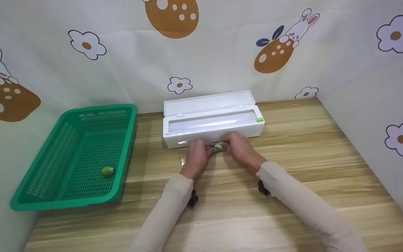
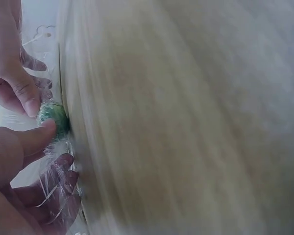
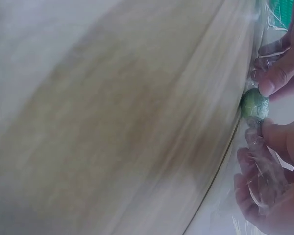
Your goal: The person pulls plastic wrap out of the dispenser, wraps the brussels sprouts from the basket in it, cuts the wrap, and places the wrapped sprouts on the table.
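Note:
A small round green vegetable [image 1: 218,146], wrapped in clear cling film, is between the two hands close in front of a white cling film box [image 1: 213,120]. My left hand [image 1: 198,156] holds one side, its thumb on the green surface in the left wrist view. On the other side my right hand [image 1: 240,148] pinches the twisted cling film [image 3: 255,139] right beside the green vegetable [image 3: 255,105]. Loose film spreads over the fingers of both hands. The box's lid is raised, with the film roll showing through its window.
At the left a green plastic basket [image 1: 128,157] contains one small yellow-green vegetable [image 1: 107,171]. A scrap of film [image 1: 183,161] lies beside the left hand on the wooden table [image 1: 327,157]. A patterned cloth wall [image 1: 222,45] stands behind the box.

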A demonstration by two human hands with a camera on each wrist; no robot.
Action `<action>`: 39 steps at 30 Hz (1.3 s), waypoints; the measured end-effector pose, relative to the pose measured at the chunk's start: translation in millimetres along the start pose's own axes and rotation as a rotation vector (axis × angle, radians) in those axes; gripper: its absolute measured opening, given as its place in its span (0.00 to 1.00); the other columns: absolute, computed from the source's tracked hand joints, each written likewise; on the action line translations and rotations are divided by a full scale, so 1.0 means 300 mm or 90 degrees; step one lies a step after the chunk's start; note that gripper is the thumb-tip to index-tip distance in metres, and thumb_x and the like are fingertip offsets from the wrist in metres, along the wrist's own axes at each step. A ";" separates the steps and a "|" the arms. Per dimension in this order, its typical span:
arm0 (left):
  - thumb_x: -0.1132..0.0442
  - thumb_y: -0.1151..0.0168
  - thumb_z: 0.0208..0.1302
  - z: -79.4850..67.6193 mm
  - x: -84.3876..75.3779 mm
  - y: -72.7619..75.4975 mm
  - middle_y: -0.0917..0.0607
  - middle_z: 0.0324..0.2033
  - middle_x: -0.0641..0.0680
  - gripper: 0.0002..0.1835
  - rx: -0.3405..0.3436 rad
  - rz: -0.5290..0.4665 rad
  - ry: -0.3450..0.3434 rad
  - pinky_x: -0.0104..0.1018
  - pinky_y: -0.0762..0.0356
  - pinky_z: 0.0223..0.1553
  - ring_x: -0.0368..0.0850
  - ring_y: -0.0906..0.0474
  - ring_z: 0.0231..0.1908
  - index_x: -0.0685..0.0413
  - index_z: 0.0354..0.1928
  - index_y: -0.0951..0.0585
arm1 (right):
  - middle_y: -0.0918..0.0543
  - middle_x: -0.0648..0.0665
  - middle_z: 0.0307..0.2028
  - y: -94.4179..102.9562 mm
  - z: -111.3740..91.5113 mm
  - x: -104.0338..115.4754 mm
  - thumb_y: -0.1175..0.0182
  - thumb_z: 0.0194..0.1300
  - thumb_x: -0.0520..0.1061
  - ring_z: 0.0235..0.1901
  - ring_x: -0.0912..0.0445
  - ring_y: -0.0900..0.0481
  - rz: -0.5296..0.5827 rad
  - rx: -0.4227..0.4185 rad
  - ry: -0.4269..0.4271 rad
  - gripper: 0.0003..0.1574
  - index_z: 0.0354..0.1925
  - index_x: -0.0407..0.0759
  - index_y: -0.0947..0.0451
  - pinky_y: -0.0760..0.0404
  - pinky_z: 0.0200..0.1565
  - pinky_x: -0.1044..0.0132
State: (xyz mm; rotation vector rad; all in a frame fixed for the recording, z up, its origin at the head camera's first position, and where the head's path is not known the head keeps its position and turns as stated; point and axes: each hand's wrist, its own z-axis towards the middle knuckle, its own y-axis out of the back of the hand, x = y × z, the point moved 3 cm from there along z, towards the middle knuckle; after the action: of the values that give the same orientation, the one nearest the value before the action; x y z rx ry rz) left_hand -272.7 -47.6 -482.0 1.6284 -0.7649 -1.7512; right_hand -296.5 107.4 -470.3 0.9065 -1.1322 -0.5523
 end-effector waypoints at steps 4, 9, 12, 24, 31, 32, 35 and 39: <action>0.58 0.29 0.62 0.000 -0.007 -0.001 0.17 0.20 0.50 0.05 -0.004 0.002 -0.010 0.32 0.35 0.21 0.40 0.30 0.20 0.49 0.36 0.09 | 0.11 0.45 0.40 0.003 -0.010 -0.006 0.35 0.67 0.46 0.42 0.49 0.16 0.000 0.002 -0.008 0.08 0.41 0.46 0.11 0.19 0.48 0.52; 0.60 0.31 0.62 -0.007 -0.025 0.012 0.25 0.16 0.47 0.08 -0.015 0.023 -0.032 0.34 0.34 0.21 0.42 0.31 0.20 0.51 0.26 0.11 | 0.13 0.41 0.48 0.031 -0.025 -0.011 0.35 0.66 0.46 0.51 0.46 0.18 0.006 -0.016 -0.008 0.13 0.47 0.42 0.14 0.22 0.57 0.50; 0.61 0.33 0.64 -0.020 -0.036 0.027 0.24 0.17 0.46 0.12 -0.043 0.040 -0.044 0.36 0.33 0.22 0.43 0.30 0.22 0.51 0.22 0.15 | 0.13 0.40 0.46 0.081 -0.032 -0.015 0.34 0.66 0.46 0.47 0.46 0.17 0.028 -0.046 -0.017 0.14 0.47 0.40 0.14 0.19 0.54 0.51; 0.57 0.34 0.67 0.004 -0.143 0.112 0.09 0.38 0.54 0.09 -0.126 0.055 -0.087 0.45 0.15 0.43 0.50 0.12 0.41 0.53 0.39 0.10 | 0.16 0.32 0.51 0.344 -0.042 -0.172 0.36 0.66 0.41 0.54 0.38 0.21 0.133 -0.182 -0.050 0.19 0.53 0.34 0.18 0.23 0.58 0.44; 0.60 0.34 0.67 0.050 -0.236 0.115 0.08 0.36 0.53 0.07 -0.051 -0.025 -0.096 0.44 0.16 0.43 0.48 0.13 0.38 0.54 0.39 0.10 | 0.25 0.33 0.64 0.358 -0.029 -0.293 0.34 0.66 0.43 0.67 0.38 0.32 0.180 -0.115 -0.084 0.29 0.64 0.38 0.25 0.28 0.65 0.40; 0.60 0.34 0.67 0.056 -0.250 0.112 0.08 0.36 0.53 0.07 -0.036 -0.045 -0.091 0.44 0.17 0.43 0.48 0.13 0.38 0.54 0.40 0.10 | 0.27 0.33 0.65 0.353 -0.025 -0.304 0.33 0.65 0.43 0.68 0.38 0.33 0.184 -0.104 -0.083 0.32 0.65 0.39 0.26 0.29 0.65 0.39; 0.60 0.34 0.67 0.074 -0.293 0.097 0.08 0.38 0.53 0.08 -0.002 -0.095 -0.083 0.42 0.17 0.45 0.47 0.13 0.39 0.54 0.41 0.11 | 0.32 0.32 0.69 0.332 -0.010 -0.325 0.29 0.61 0.43 0.71 0.36 0.38 0.182 -0.077 -0.066 0.40 0.68 0.39 0.30 0.33 0.67 0.37; 0.62 0.34 0.66 0.097 -0.344 0.083 0.09 0.39 0.56 0.08 0.015 -0.173 -0.070 0.38 0.18 0.46 0.49 0.13 0.42 0.57 0.42 0.11 | 0.39 0.29 0.73 0.299 0.011 -0.342 0.25 0.57 0.46 0.73 0.33 0.43 0.162 -0.040 -0.040 0.50 0.73 0.41 0.36 0.43 0.73 0.36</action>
State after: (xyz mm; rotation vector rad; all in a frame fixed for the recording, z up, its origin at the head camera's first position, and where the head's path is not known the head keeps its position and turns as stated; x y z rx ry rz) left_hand -295.4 15.9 -395.0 1.7280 -0.6383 -2.0425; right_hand -341.3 234.3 -448.5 0.6820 -1.2583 -0.4066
